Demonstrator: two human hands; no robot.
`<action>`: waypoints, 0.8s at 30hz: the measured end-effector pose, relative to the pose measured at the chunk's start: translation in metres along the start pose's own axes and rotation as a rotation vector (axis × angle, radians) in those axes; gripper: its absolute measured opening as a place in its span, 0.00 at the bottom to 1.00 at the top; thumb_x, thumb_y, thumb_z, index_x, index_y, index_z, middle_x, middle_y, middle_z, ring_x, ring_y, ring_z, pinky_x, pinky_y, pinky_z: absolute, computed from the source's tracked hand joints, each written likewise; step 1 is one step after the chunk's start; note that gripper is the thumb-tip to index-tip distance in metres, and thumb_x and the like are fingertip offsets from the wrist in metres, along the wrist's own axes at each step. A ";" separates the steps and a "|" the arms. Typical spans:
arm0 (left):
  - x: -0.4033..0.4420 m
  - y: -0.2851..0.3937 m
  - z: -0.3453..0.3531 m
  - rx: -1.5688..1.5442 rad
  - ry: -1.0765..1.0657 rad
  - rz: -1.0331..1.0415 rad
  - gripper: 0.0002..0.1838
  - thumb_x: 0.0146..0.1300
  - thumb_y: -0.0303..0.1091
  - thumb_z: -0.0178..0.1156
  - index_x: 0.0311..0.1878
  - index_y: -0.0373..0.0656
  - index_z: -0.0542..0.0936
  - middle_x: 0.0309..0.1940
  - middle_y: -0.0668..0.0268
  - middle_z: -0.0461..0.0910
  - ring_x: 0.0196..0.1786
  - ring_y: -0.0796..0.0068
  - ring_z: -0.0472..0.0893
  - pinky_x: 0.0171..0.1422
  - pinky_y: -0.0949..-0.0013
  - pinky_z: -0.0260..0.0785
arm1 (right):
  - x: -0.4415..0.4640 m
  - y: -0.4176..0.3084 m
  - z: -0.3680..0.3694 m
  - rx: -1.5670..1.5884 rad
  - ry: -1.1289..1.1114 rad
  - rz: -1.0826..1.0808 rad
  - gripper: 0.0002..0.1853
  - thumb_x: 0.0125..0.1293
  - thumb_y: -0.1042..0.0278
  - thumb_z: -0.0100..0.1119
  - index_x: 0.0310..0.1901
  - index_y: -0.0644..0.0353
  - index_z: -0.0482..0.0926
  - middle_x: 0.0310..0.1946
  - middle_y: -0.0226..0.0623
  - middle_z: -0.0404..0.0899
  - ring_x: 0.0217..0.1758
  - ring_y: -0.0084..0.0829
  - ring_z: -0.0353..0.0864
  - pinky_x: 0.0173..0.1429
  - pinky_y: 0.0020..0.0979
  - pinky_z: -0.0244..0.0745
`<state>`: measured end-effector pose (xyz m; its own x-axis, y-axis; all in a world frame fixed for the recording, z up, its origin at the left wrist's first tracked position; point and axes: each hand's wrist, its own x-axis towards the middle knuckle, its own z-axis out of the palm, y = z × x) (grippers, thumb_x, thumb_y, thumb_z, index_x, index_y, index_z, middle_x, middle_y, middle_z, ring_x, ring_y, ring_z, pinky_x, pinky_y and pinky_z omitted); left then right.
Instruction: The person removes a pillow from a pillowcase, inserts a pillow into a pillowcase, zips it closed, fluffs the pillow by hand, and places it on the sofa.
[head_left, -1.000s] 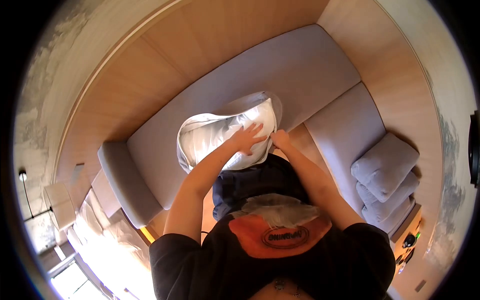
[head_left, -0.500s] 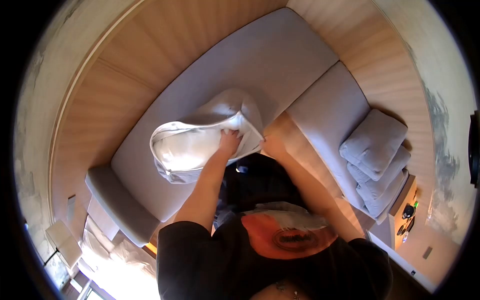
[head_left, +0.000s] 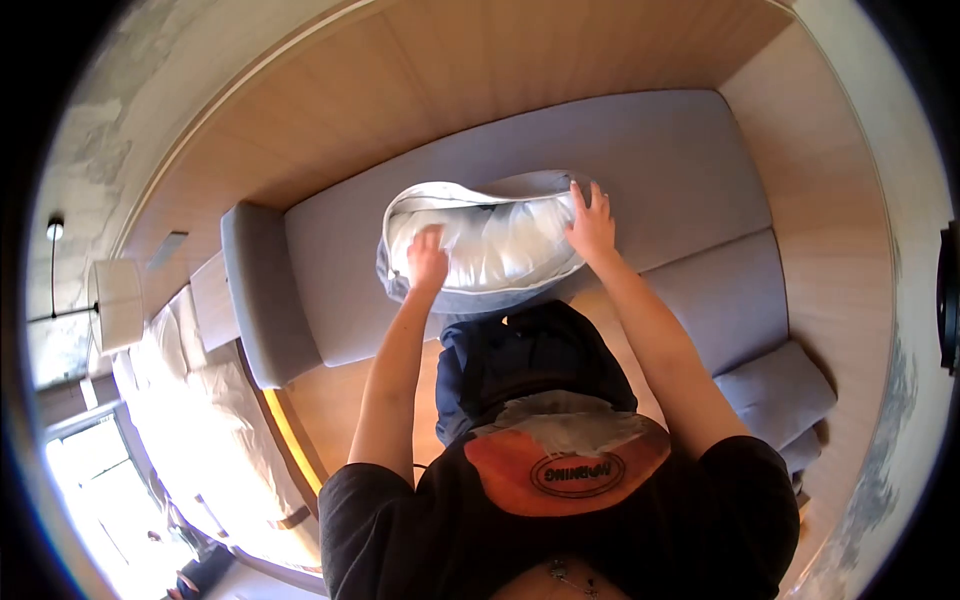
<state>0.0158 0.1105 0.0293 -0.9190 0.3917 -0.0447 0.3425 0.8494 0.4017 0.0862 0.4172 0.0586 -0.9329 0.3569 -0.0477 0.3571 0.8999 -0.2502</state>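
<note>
A grey cushion cover (head_left: 487,300) lies with its long zipped side gaping upward on the grey sofa seat (head_left: 670,150). Inside it, a puffy white cushion insert (head_left: 505,245) shows through the opening. My left hand (head_left: 428,260) rests on the left part of the insert, its fingers slightly bent and a little blurred. At the right end of the opening, my right hand (head_left: 592,225) lies with spread fingers over the cover's edge and the insert. Both palms are hidden.
Grey cushions (head_left: 778,390) are piled at the sofa's right end. A grey armrest (head_left: 262,295) bounds its left end. Wood panelling (head_left: 500,60) runs behind the seat. Further left are a bed with white bedding (head_left: 225,430) and a hanging lamp (head_left: 118,305).
My left hand has shifted to the insert's left part. My right hand has let go of the cover's corner and lies spread on the right end. The view has turned.
</note>
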 end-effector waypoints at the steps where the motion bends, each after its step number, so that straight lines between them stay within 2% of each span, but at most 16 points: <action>1: -0.005 -0.022 0.000 0.136 0.127 -0.160 0.31 0.50 0.29 0.59 0.60 0.45 0.64 0.59 0.56 0.64 0.61 0.54 0.65 0.62 0.58 0.59 | 0.010 0.003 0.017 0.033 -0.060 -0.003 0.39 0.47 0.67 0.62 0.63 0.45 0.57 0.63 0.49 0.55 0.63 0.50 0.60 0.55 0.46 0.69; 2: -0.012 -0.036 -0.001 0.271 0.253 -0.317 0.36 0.48 0.29 0.62 0.62 0.47 0.61 0.61 0.56 0.62 0.62 0.53 0.64 0.64 0.57 0.57 | 0.015 0.005 0.025 0.065 -0.118 -0.003 0.38 0.46 0.68 0.62 0.62 0.46 0.59 0.62 0.50 0.56 0.62 0.51 0.62 0.55 0.44 0.70; 3: -0.019 -0.040 -0.011 0.310 0.175 -0.489 0.45 0.45 0.34 0.65 0.66 0.46 0.53 0.64 0.52 0.56 0.65 0.51 0.59 0.65 0.54 0.56 | 0.018 0.002 0.024 0.054 -0.181 0.014 0.37 0.48 0.67 0.61 0.62 0.47 0.58 0.62 0.50 0.57 0.60 0.50 0.64 0.54 0.44 0.71; 5: -0.029 -0.062 -0.004 0.042 0.083 -0.684 0.49 0.44 0.37 0.64 0.68 0.44 0.48 0.64 0.50 0.57 0.65 0.51 0.61 0.64 0.53 0.59 | 0.021 -0.001 0.023 0.027 -0.304 0.056 0.34 0.52 0.66 0.59 0.62 0.49 0.58 0.61 0.48 0.59 0.57 0.48 0.68 0.51 0.43 0.73; 6: -0.028 -0.079 0.007 -0.099 0.034 -0.772 0.51 0.44 0.39 0.64 0.69 0.43 0.45 0.63 0.49 0.58 0.64 0.51 0.62 0.63 0.52 0.60 | 0.026 -0.001 0.028 0.057 -0.292 0.114 0.34 0.52 0.65 0.60 0.62 0.50 0.58 0.60 0.49 0.60 0.56 0.48 0.69 0.51 0.43 0.73; 7: -0.027 -0.112 0.029 -0.292 -0.121 -0.756 0.57 0.40 0.43 0.67 0.69 0.39 0.40 0.64 0.47 0.56 0.64 0.51 0.63 0.64 0.55 0.61 | 0.026 0.001 0.035 0.086 -0.279 0.177 0.34 0.52 0.64 0.60 0.62 0.50 0.58 0.59 0.49 0.61 0.55 0.49 0.70 0.50 0.42 0.73; 8: -0.030 -0.104 0.024 -0.232 -0.151 -0.790 0.57 0.40 0.43 0.66 0.68 0.38 0.40 0.63 0.46 0.58 0.63 0.51 0.65 0.64 0.56 0.62 | 0.024 0.004 0.041 0.115 -0.270 0.243 0.34 0.52 0.63 0.60 0.62 0.51 0.58 0.58 0.49 0.62 0.54 0.49 0.71 0.50 0.41 0.73; 10: -0.039 -0.074 0.004 -0.112 -0.214 -0.856 0.58 0.40 0.44 0.66 0.68 0.36 0.39 0.61 0.45 0.60 0.61 0.51 0.67 0.63 0.59 0.62 | 0.017 0.001 0.017 0.095 -0.439 0.305 0.35 0.51 0.60 0.62 0.61 0.49 0.59 0.57 0.48 0.63 0.56 0.48 0.70 0.50 0.41 0.73; 11: -0.045 -0.082 0.018 -0.081 -0.130 -0.892 0.53 0.43 0.44 0.63 0.68 0.37 0.43 0.56 0.44 0.67 0.58 0.50 0.71 0.61 0.59 0.65 | 0.011 0.004 0.012 0.035 -0.464 0.306 0.35 0.50 0.59 0.63 0.61 0.48 0.60 0.57 0.49 0.63 0.57 0.48 0.69 0.50 0.41 0.73; 14: -0.059 -0.083 0.004 -0.174 -0.230 -1.011 0.40 0.47 0.41 0.58 0.63 0.35 0.55 0.51 0.45 0.72 0.54 0.49 0.73 0.59 0.58 0.67 | -0.010 0.017 0.014 -0.247 -0.429 0.244 0.37 0.45 0.57 0.66 0.59 0.46 0.61 0.57 0.50 0.63 0.58 0.47 0.67 0.50 0.41 0.73; 15: -0.062 -0.086 0.006 -0.163 -0.181 -0.996 0.34 0.48 0.39 0.56 0.59 0.35 0.61 0.48 0.45 0.74 0.53 0.50 0.74 0.58 0.57 0.68 | -0.017 0.015 0.004 -0.284 -0.391 0.201 0.29 0.49 0.58 0.64 0.55 0.44 0.68 0.57 0.43 0.63 0.62 0.44 0.63 0.53 0.40 0.69; 17: -0.065 -0.100 0.017 -0.139 -0.078 -0.972 0.23 0.50 0.35 0.53 0.49 0.33 0.72 0.44 0.44 0.76 0.51 0.51 0.76 0.55 0.57 0.69 | -0.018 0.024 0.008 -0.254 -0.163 0.042 0.23 0.50 0.59 0.63 0.50 0.48 0.72 0.53 0.44 0.67 0.57 0.46 0.68 0.51 0.41 0.71; 18: -0.061 -0.115 0.026 -0.219 -0.044 -0.978 0.19 0.51 0.34 0.51 0.45 0.32 0.74 0.42 0.44 0.77 0.50 0.51 0.77 0.54 0.56 0.70 | -0.019 0.029 0.013 -0.236 -0.054 -0.040 0.20 0.51 0.60 0.63 0.47 0.49 0.74 0.51 0.44 0.69 0.55 0.46 0.70 0.49 0.42 0.72; 20: -0.040 -0.147 0.041 -0.374 0.025 -0.988 0.15 0.52 0.31 0.48 0.36 0.32 0.79 0.38 0.43 0.78 0.48 0.50 0.78 0.53 0.55 0.70 | -0.002 0.034 0.021 -0.029 -0.023 0.031 0.16 0.53 0.60 0.61 0.43 0.52 0.75 0.44 0.45 0.74 0.49 0.48 0.74 0.46 0.45 0.72; 22: -0.014 -0.106 -0.019 -0.454 0.028 -0.915 0.15 0.53 0.32 0.46 0.32 0.33 0.80 0.35 0.44 0.79 0.45 0.48 0.78 0.51 0.53 0.70 | 0.026 0.031 0.016 0.084 0.038 0.114 0.14 0.54 0.61 0.59 0.41 0.55 0.76 0.39 0.46 0.77 0.45 0.50 0.76 0.44 0.47 0.72; 24: 0.007 -0.107 -0.029 -0.309 0.188 -0.783 0.16 0.53 0.34 0.46 0.35 0.36 0.80 0.36 0.45 0.78 0.44 0.45 0.77 0.50 0.52 0.69 | 0.045 0.022 -0.012 0.101 0.119 0.212 0.13 0.55 0.61 0.58 0.40 0.58 0.76 0.34 0.47 0.79 0.41 0.51 0.77 0.43 0.49 0.72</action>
<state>-0.0334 0.0122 0.0121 -0.8946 -0.3551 -0.2714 -0.4469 0.7053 0.5504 0.0529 0.4555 0.0622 -0.8237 0.5670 0.0030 0.5320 0.7746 -0.3420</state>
